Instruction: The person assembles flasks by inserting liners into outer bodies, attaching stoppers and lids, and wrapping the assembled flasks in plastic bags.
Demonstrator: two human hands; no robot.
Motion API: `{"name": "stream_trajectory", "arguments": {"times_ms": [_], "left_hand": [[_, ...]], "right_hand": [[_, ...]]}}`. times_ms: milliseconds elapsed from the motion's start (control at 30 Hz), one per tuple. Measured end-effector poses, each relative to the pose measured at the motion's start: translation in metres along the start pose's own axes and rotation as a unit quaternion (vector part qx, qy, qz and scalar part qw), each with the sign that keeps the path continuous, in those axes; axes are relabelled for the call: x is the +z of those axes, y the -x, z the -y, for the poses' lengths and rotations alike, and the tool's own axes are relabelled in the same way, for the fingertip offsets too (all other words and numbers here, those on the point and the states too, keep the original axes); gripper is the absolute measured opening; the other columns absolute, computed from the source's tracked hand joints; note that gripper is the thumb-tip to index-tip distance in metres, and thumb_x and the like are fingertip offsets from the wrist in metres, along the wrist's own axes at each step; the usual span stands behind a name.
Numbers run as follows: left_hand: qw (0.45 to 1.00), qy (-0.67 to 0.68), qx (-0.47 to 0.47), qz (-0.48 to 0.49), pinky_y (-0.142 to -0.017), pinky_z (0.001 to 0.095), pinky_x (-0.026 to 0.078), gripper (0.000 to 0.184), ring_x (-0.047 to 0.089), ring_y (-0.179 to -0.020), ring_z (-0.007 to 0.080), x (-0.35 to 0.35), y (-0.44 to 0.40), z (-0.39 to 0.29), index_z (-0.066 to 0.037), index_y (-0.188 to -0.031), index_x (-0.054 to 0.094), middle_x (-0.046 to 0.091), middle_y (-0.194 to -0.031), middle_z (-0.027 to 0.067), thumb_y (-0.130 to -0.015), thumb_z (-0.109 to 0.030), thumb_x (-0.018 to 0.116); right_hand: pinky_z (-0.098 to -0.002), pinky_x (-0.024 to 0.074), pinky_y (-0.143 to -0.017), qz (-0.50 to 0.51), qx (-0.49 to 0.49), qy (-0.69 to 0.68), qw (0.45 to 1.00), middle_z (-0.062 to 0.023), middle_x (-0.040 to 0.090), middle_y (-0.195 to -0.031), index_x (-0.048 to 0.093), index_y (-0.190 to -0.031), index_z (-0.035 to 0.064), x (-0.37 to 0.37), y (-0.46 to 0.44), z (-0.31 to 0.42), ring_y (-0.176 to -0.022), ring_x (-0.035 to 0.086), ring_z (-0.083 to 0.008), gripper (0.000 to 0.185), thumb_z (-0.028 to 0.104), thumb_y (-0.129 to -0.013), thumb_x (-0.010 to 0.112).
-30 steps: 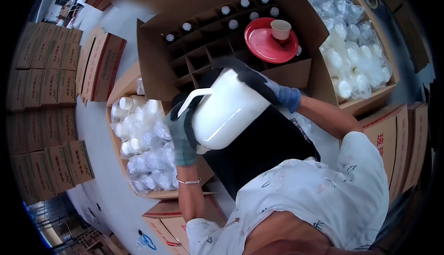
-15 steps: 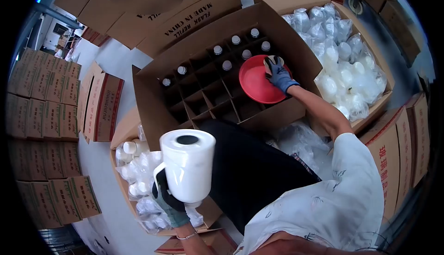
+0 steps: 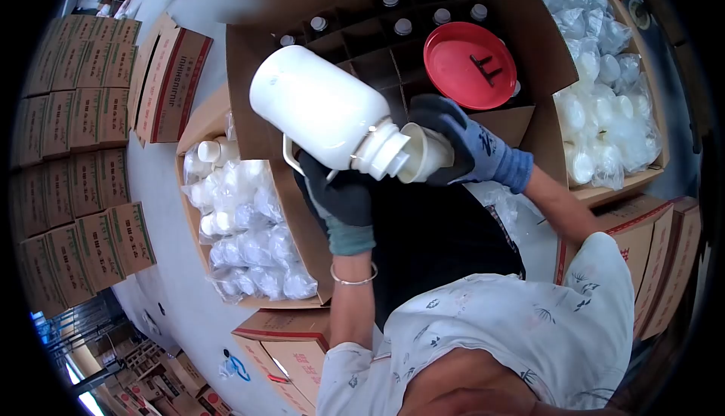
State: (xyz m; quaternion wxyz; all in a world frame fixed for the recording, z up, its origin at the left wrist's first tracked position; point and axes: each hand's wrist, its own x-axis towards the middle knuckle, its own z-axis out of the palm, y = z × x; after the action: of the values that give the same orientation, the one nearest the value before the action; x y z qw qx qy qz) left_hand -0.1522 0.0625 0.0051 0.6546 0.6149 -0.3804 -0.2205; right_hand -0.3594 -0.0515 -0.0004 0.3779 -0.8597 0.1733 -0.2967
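My gloved left hand (image 3: 336, 197) grips the handle side of a glossy white flask (image 3: 321, 103), tilted so that its neck points down to the right. In my gloved right hand (image 3: 464, 148) is a cream cup (image 3: 425, 155), its mouth facing the neck of the flask. A red plate (image 3: 453, 57) with two small dark pieces (image 3: 485, 70) on it rests over the dividers of the open carton (image 3: 253, 125), beyond my hands. White-capped bottles (image 3: 403, 26) stand in some of the carton's compartments.
Open boxes of plastic-wrapped white parts stand at left (image 3: 249, 220) and right (image 3: 604, 106). Brown cartons (image 3: 75, 129) are stacked at the far left. More cartons (image 3: 642, 250) stand at the lower right, and another (image 3: 279, 348) near my left elbow.
My right hand has come back from the red plate with the cup. The flask, upright half a second ago, has risen and tipped over, its neck now beside the cup.
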Motion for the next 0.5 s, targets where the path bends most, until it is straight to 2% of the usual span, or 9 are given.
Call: {"name": "stream_trajectory", "arguments": {"times_ms": [33,100,133,167,267,300,367,400,500], "left_hand": [[0.991,-0.127,0.05,0.01,-0.088,0.0343,0.047,0.043,0.057,-0.106,0.0229,0.004,0.003,-0.001,0.003,-0.127,0.046,0.056,-0.12,0.0152,-0.086,0.001,0.057],[0.98,-0.177,0.084,-0.017,-0.089,0.0358,0.046,0.051,0.057,-0.107,0.0271,0.021,0.014,-0.015,0.003,-0.135,0.041,0.055,-0.121,0.0185,-0.085,0.003,0.053],[0.971,-0.218,0.092,-0.023,-0.091,0.0368,0.046,0.054,0.057,-0.107,0.0292,0.023,0.024,-0.012,0.003,-0.137,0.038,0.055,-0.121,0.0196,-0.085,0.004,0.052],[0.96,-0.258,0.101,-0.03,-0.092,0.0378,0.045,0.057,0.057,-0.108,0.0314,0.024,0.034,-0.007,0.003,-0.14,0.036,0.055,-0.121,0.0207,-0.085,0.005,0.05],[0.906,-0.392,0.16,-0.016,-0.097,0.0415,0.042,0.065,0.055,-0.11,0.0366,0.016,0.046,-0.001,0.002,-0.146,0.027,0.054,-0.122,0.0233,-0.084,0.007,0.047],[0.881,-0.435,0.185,-0.006,-0.098,0.0428,0.041,0.068,0.054,-0.112,0.0381,0.014,0.046,-0.001,0.001,-0.148,0.024,0.053,-0.123,0.0241,-0.084,0.007,0.046],[0.927,-0.35,0.135,0.024,-0.099,0.0446,0.041,0.06,0.053,-0.115,0.0401,0.019,0.04,-0.015,0.003,-0.141,0.034,0.053,-0.122,0.0249,-0.083,0.006,0.049],[0.94,-0.31,0.137,0.03,-0.098,0.0441,0.041,0.057,0.052,-0.115,0.0404,0.023,0.037,-0.02,0.004,-0.138,0.037,0.053,-0.122,0.0251,-0.083,0.006,0.049],[0.955,-0.266,0.128,0.041,-0.096,0.0424,0.043,0.05,0.053,-0.114,0.0392,0.02,0.033,-0.039,0.004,-0.132,0.043,0.054,-0.121,0.0238,-0.083,0.005,0.051]], "right_hand": [[-0.0404,0.0379,-0.106,-0.051,0.022,-0.072,0.996,-0.0169,0.041,-0.139,0.045,-0.131,0.0023,0.009,0.003,0.002,-0.128,0.043,-0.0308,0.08,0.027,-0.066,0.084],[-0.0383,0.0363,-0.108,-0.153,0.064,-0.214,0.963,-0.0155,0.044,-0.136,0.041,-0.136,0.0021,0.047,0.011,-0.001,-0.128,0.044,-0.0276,0.086,0.028,-0.066,0.085],[-0.036,0.0365,-0.107,-0.259,0.115,-0.38,0.88,-0.0133,0.05,-0.131,0.043,-0.133,0.0012,0.074,0.012,0.006,-0.124,0.048,-0.0251,0.074,0.024,-0.073,0.08],[-0.0355,0.0407,-0.102,-0.33,0.206,-0.413,0.823,-0.0122,0.054,-0.124,0.049,-0.126,0.0014,0.092,0.007,0.009,-0.116,0.053,-0.0246,0.049,0.019,-0.085,0.068],[-0.0347,0.0457,-0.091,-0.341,0.189,-0.123,0.913,-0.0126,0.055,-0.112,0.053,-0.119,0.001,0.087,0.003,0.019,-0.106,0.056,-0.0224,0.031,0.019,-0.095,0.05],[-0.0352,0.0453,-0.092,-0.359,0.171,-0.161,0.903,-0.0136,0.055,-0.113,0.053,-0.119,0.001,0.081,0.0,0.023,-0.106,0.056,-0.0235,0.033,0.022,-0.093,0.051],[-0.0362,0.0443,-0.094,-0.394,0.132,-0.234,0.879,-0.0156,0.055,-0.115,0.053,-0.119,0.001,0.062,-0.013,0.041,-0.108,0.055,-0.0258,0.039,0.027,-0.091,0.054],[-0.0441,0.0407,-0.099,-0.422,0.063,-0.195,0.883,-0.0177,0.051,-0.125,0.057,-0.121,0.0044,0.059,-0.015,0.041,-0.118,0.049,-0.0333,0.046,0.035,-0.086,0.06],[-0.0539,0.0351,-0.104,-0.267,-0.192,0.097,0.94,-0.0166,0.044,-0.136,0.061,-0.122,0.0147,0.03,-0.016,0.05,-0.129,0.038,-0.0418,0.049,0.039,-0.08,0.065]]}}
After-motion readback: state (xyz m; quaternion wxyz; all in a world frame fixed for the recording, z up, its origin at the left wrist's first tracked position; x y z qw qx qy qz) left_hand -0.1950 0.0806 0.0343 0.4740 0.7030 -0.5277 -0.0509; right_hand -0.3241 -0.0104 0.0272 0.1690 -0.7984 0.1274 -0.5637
